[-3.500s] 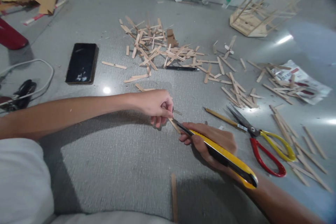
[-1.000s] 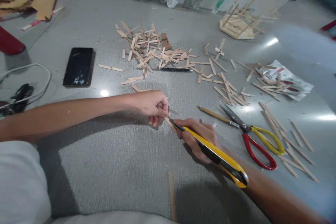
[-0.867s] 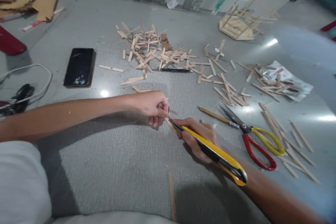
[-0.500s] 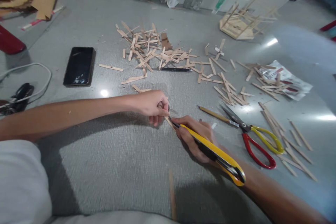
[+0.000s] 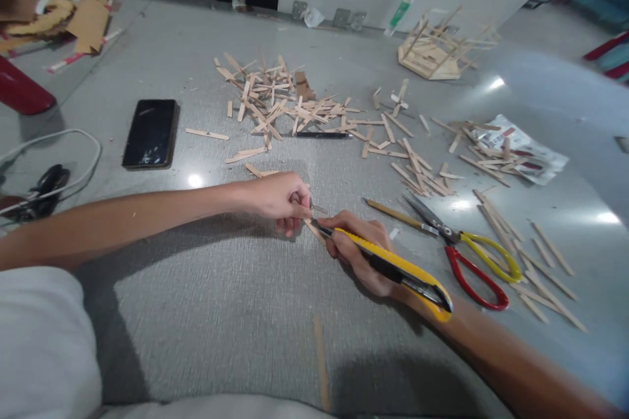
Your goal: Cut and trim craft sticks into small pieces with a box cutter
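My left hand (image 5: pixel 289 203) pinches a thin wooden stick (image 5: pixel 314 230) over the middle of the grey table. Wrapped around a yellow and black utility knife (image 5: pixel 393 263) is my right hand (image 5: pixel 361 249). The knife's blade end lies against the stick, close to my left fingertips; the exact contact is too small to make out. Scissors (image 5: pixel 452 236) with one red and one yellow handle lie right of my right hand, beside a slim wooden-handled tool (image 5: pixel 400 216). Another flat stick (image 5: pixel 321 360) rests near the table's front edge.
Many wooden stick pieces (image 5: pixel 275 95) are heaped at the back, with a black pen (image 5: pixel 324 135) beside them. A phone (image 5: pixel 150 134) and a cable (image 5: pixel 93 137) lie left. At the back right stands a stick-built frame (image 5: pixel 427 55), and nearer, a silver packet (image 5: pixel 535 157).
The view has shifted slightly. Both hands stay together at the stick, and the knife's rear end is a little higher in view. The grips are unchanged.
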Demonstrator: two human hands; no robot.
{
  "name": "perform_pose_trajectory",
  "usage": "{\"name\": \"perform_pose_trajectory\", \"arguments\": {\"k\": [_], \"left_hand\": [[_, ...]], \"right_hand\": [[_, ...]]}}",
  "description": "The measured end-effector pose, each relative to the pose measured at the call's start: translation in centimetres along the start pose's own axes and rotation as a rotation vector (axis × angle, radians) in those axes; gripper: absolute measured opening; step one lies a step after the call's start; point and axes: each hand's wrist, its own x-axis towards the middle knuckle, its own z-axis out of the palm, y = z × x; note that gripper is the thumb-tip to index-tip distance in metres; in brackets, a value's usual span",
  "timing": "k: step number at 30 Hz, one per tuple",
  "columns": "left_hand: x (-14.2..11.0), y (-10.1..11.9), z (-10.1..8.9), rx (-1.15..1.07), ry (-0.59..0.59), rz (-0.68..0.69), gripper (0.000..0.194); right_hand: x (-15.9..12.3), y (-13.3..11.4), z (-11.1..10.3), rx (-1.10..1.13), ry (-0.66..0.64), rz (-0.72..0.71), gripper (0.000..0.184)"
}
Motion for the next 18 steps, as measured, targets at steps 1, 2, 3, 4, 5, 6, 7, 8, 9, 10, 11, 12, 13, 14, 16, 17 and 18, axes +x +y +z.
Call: {"name": "perform_pose_trajectory", "arguments": {"k": [1, 2, 3, 4, 5, 6, 7, 8, 9, 10, 11, 12, 13, 14, 16, 17, 18], "left_hand": [[0.03, -0.07, -0.01, -0.005, -0.001, 0.006, 0.028], [0.07, -0.15, -0.02, -0.010, 0.000, 0.011, 0.029], [0.11, -0.23, -0.02, -0.013, 0.001, 0.012, 0.030], [0.14, -0.32, -0.02, -0.014, 0.005, 0.010, 0.030], [0.18, -0.38, -0.01, -0.012, 0.008, 0.006, 0.030], [0.20, -0.43, 0.01, -0.010, 0.010, 0.003, 0.030], [0.22, -0.46, 0.03, -0.011, 0.009, 0.002, 0.030], [0.22, -0.47, 0.04, -0.016, 0.008, 0.005, 0.030], [0.22, -0.46, 0.04, -0.024, 0.004, 0.011, 0.030], [0.21, -0.45, 0.02, -0.032, -0.001, 0.020, 0.030], [0.19, -0.43, 0.00, -0.036, -0.007, 0.026, 0.030], [0.17, -0.42, -0.03, -0.036, -0.011, 0.031, 0.030], [0.15, -0.41, -0.07, -0.032, -0.016, 0.031, 0.029], [0.13, -0.41, -0.10, -0.027, -0.017, 0.029, 0.028], [0.11, -0.40, -0.15, -0.022, -0.015, 0.018, 0.025], [0.08, -0.38, -0.15, -0.022, -0.014, 0.010, 0.024], [0.04, -0.32, -0.12, -0.021, -0.011, 0.001, 0.023]], "right_hand": [[-0.03, 0.06, -0.01, -0.001, 0.002, -0.007, 0.021], [-0.04, 0.12, -0.04, -0.008, 0.002, -0.012, 0.020], [-0.04, 0.17, -0.08, -0.019, -0.007, -0.018, 0.019], [-0.02, 0.20, -0.13, -0.029, -0.017, -0.027, 0.019], [0.03, 0.20, -0.17, -0.042, -0.025, -0.036, 0.019], [0.10, 0.17, -0.22, -0.061, -0.029, -0.047, 0.018], [0.19, 0.10, -0.25, -0.089, -0.031, -0.062, 0.018], [0.29, -0.01, -0.26, -0.120, -0.031, -0.080, 0.018], [0.39, -0.13, -0.28, -0.150, -0.031, -0.096, 0.018], [0.50, -0.27, -0.28, -0.171, -0.026, -0.109, 0.018], [0.59, -0.39, -0.29, -0.179, -0.028, -0.121, 0.017], [0.67, -0.48, -0.30, -0.177, -0.027, -0.128, 0.018], [0.72, -0.53, -0.30, -0.171, -0.027, -0.124, 0.018], [0.76, -0.53, -0.29, -0.167, -0.027, -0.114, 0.018], [0.75, -0.42, -0.21, -0.185, -0.029, -0.111, 0.017], [0.71, -0.33, -0.13, -0.197, -0.027, -0.118, 0.018], [0.65, -0.23, -0.04, -0.223, -0.022, -0.143, 0.018]]}}
